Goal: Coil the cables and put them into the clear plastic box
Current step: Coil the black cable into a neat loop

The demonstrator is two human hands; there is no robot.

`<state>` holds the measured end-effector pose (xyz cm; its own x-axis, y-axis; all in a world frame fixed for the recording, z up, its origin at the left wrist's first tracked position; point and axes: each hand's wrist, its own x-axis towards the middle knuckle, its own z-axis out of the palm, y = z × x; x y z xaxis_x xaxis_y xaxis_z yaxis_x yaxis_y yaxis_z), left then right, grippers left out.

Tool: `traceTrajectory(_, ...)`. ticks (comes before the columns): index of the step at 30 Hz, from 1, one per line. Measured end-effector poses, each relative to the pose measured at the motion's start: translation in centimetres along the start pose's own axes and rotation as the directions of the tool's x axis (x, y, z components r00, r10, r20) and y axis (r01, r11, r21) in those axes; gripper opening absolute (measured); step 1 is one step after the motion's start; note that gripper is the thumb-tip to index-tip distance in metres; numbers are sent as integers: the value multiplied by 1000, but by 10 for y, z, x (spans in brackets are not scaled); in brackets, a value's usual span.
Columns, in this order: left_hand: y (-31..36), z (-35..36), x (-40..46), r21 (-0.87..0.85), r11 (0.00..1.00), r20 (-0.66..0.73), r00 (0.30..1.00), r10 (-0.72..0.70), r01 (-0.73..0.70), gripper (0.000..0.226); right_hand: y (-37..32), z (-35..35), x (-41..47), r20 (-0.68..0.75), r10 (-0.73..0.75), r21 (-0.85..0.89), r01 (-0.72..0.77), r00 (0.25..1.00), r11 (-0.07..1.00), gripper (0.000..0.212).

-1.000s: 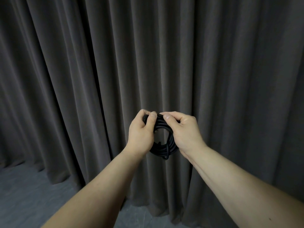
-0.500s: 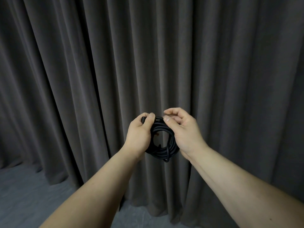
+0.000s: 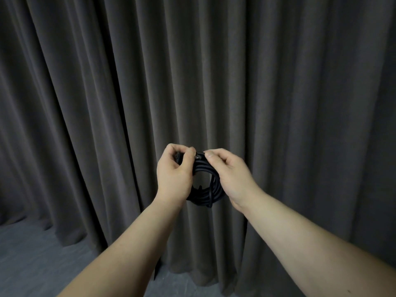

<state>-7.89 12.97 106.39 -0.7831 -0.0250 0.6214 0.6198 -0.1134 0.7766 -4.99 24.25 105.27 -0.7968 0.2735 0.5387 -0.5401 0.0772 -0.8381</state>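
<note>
I held the black cable (image 3: 203, 192), wound into a round coil of several smooth, rubbery loops, up in the air in front of me, between both hands. My left hand (image 3: 173, 174) gripped the coil's left side, its fingers (image 3: 188, 154) curled over the top strands. My right hand (image 3: 230, 175) gripped the right side, thumb and forefinger pinching the top of the coil, where a small metal-tipped plug end (image 3: 197, 156) showed. The loops hung below my hands with an open round hole in the middle. Behind the coil, on the far side, hung a heavy dark grey curtain (image 3: 278, 93) in deep vertical folds, its hem reaching the grey carpeted floor (image 3: 32, 264), which lay open at near left.
</note>
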Motion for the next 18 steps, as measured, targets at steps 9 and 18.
traceTrajectory(9, 1, -1, -7, 46, 995, 18, 996, 93, -93, 10, -3, 5, -7, -128, -39, 28, 43, 991, 999, 23)
traceTrajectory(18, -9, -7, -9, 33, 995, 168, 982, 89, -96, 37, -5, 1, -7, -285, -194, -187, 144, 939, 972, 26)
